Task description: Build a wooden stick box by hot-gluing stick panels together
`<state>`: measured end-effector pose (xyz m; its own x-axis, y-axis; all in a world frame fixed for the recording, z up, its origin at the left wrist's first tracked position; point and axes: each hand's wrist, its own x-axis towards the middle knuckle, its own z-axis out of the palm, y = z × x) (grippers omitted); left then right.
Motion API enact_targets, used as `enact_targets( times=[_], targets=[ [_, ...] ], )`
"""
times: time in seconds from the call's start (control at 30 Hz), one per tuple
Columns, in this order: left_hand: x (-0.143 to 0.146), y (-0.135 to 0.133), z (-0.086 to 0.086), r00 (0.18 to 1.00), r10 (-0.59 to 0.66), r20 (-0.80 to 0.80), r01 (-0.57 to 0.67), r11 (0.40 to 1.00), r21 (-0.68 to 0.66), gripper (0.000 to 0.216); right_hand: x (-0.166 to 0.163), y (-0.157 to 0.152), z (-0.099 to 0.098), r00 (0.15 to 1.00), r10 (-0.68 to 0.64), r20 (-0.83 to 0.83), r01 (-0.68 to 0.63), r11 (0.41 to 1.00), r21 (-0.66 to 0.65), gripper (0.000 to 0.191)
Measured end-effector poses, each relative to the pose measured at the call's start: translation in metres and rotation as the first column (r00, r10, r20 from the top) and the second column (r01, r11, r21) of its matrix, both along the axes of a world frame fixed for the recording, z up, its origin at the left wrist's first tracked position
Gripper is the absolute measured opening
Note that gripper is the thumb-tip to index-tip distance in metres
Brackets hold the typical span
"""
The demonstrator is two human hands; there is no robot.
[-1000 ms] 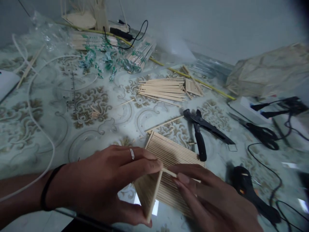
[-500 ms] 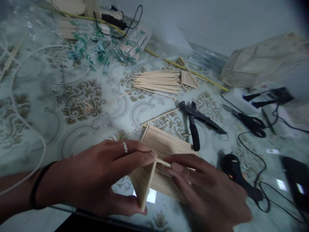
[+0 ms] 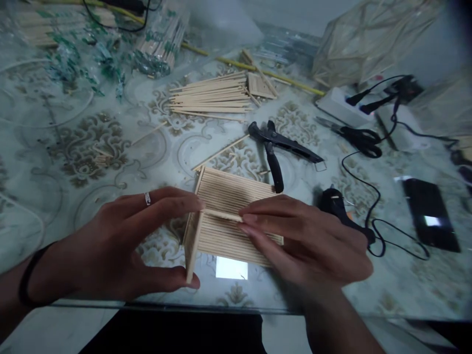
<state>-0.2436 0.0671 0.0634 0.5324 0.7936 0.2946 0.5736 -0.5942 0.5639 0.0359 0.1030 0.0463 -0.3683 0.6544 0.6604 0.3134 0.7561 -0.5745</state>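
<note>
My left hand (image 3: 147, 236) grips an upright wooden stick panel (image 3: 194, 241) by its top and bottom corners, thumb below and fingers above. That panel stands at the left end of a flat panel of parallel wooden sticks (image 3: 236, 189). Between thumb and fingers, my right hand (image 3: 298, 233) pinches a short wooden stick (image 3: 223, 215), closed on its right end. The stick's left end meets the top corner of the upright panel, beside my left fingertips. My right hand covers part of the flat panel's right side.
Beyond the panels lie cutting pliers (image 3: 283, 147) and a bundle of loose sticks (image 3: 212, 98). To the right are a glue gun (image 3: 342, 211), scissors (image 3: 359, 137), a phone (image 3: 429, 214) and a power strip (image 3: 344, 108) with cords. Wrapped sticks (image 3: 162, 37) lie at the back left.
The view has shifted, so the table's front edge shows more. The stick in my right hand now shows more of its length, with my hands farther apart.
</note>
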Motion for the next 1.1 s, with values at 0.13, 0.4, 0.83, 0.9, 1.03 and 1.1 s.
enact_targets(
  times=[0.13, 0.4, 0.83, 0.9, 1.03, 1.1],
  targets=[
    [0.0002, 0.0017, 0.0017, 1.0, -0.005, -0.024, 0.005, 0.999, 0.034, 0.069, 0.0019, -0.0009, 0.0005, 1.0, 0.003, 0.027, -0.004, 1.0, 0.028, 0.024],
    [-0.0008, 0.0028, 0.0006, 0.999, 0.001, -0.043, 0.002, 0.997, 0.072, 0.072, 0.0051, -0.0016, 0.0036, 0.996, -0.023, 0.091, 0.017, 0.997, 0.075, 0.028],
    [-0.0007, 0.0054, 0.0007, 1.0, 0.0, -0.019, 0.002, 0.997, 0.082, 0.074, 0.0053, -0.0034, 0.0037, 0.991, -0.051, 0.124, 0.037, 0.993, 0.112, 0.028],
    [0.0001, 0.0061, 0.0009, 1.0, -0.002, -0.021, 0.004, 0.996, 0.084, 0.074, 0.0061, -0.0038, 0.0038, 0.991, -0.058, 0.122, 0.044, 0.993, 0.112, 0.028],
    [0.0004, 0.0053, 0.0017, 1.0, 0.002, -0.008, -0.002, 0.998, 0.068, 0.07, 0.0083, -0.0031, 0.0051, 0.996, -0.028, 0.085, 0.022, 0.998, 0.064, 0.036],
    [-0.0005, 0.0044, 0.002, 1.0, 0.005, -0.014, -0.004, 0.998, 0.057, 0.07, 0.0098, -0.0022, 0.0053, 0.999, -0.003, 0.053, 0.001, 1.0, 0.031, 0.041]
  ],
)
